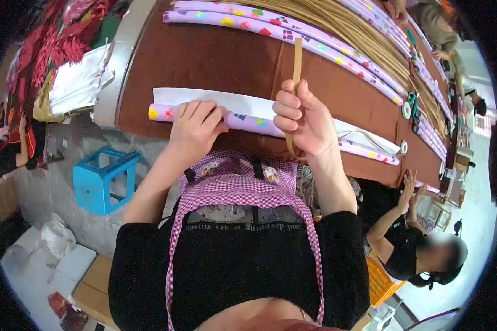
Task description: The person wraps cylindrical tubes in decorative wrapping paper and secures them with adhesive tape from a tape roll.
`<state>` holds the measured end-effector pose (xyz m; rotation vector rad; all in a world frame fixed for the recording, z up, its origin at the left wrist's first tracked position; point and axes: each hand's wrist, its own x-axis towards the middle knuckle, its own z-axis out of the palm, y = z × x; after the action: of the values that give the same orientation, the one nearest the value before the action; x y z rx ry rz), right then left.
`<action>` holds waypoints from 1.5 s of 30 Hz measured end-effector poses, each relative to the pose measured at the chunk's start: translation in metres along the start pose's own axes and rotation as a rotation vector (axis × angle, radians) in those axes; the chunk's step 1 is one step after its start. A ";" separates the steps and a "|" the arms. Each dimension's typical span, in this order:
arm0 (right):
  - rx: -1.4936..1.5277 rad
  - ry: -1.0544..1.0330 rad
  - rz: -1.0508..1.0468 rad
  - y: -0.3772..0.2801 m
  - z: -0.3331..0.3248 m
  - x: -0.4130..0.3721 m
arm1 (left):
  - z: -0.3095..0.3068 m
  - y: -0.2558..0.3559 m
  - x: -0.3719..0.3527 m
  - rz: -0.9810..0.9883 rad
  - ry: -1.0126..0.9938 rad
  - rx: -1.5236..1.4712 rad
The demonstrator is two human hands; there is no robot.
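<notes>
A lilac roll with a bright printed pattern lies along the table's near edge, a strip of its white reverse side showing flat behind it. My left hand presses down on this roll, fingers curled over its top and thumb at the near side. Raised above the same roll, my right hand is closed with the palm toward me. It grips a narrow flat tan strip, whose one end sticks up past the thumb while the other hangs below the fist. Another tan strip curves over the white side at right.
Finished-looking lilac rolls and a bundle of long tan strips lie across the brown table. Green-handled scissors and tape rolls sit at right. A co-worker is on my right. A blue stool stands left.
</notes>
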<state>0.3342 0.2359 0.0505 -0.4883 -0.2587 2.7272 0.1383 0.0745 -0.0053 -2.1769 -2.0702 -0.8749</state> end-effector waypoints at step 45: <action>-1.585 0.140 -0.488 0.061 0.019 0.081 | -0.016 -0.054 -0.038 -0.139 0.250 -0.087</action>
<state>0.2374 0.2078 0.0297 -0.7829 -2.1284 1.4860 0.0836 0.0403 -0.0262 -1.8633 -2.1135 -1.2021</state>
